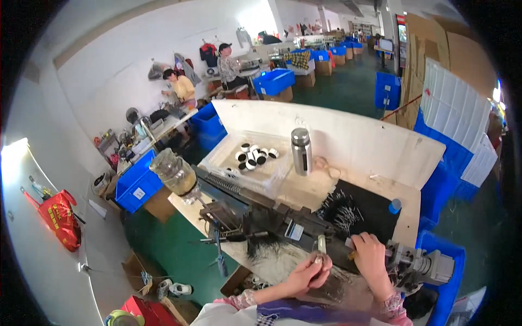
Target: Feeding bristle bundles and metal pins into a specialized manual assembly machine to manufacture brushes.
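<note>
1. Small metal piece (321,244): a short silvery pin or ferrule, standing upright at the near edge of the bench. The left hand (309,271) is pinching it between fingertips and thumb, closed around its lower end.
2. Right hand (371,259): lying just right of the piece, fingers curled over the dark bed of the machine (255,209). It is probably pressing or gripping a part there, though the view is too small to tell what, if anything, it is clasping.
3. Machine: a long dark metal fixture running from far left to near right across the bench, with a grey motor (421,266) at its near right end.
4. Loose black bristles or wires (342,212): lying scattered on a dark mat just beyond the hands, with more fanning out to the left of the left hand. Judging by this heap, much stock is waiting to be worked.
5. White tray (247,160): sitting at the far left of the bench, holding a cluster of small black-and-white round caps (253,157). Whether these are finished pieces is not clear.
6. Steel flask (301,151): standing upright beyond the machine, right of the tray.
7. Clear jar (175,173): sitting at the far left corner of the bench.
8. Blue cap (395,206): resting near the right edge.
9. Blue crates (138,185): standing on the green floor around the bench.
10. Other people (182,87): sitting at benches far off along the left wall.
</note>
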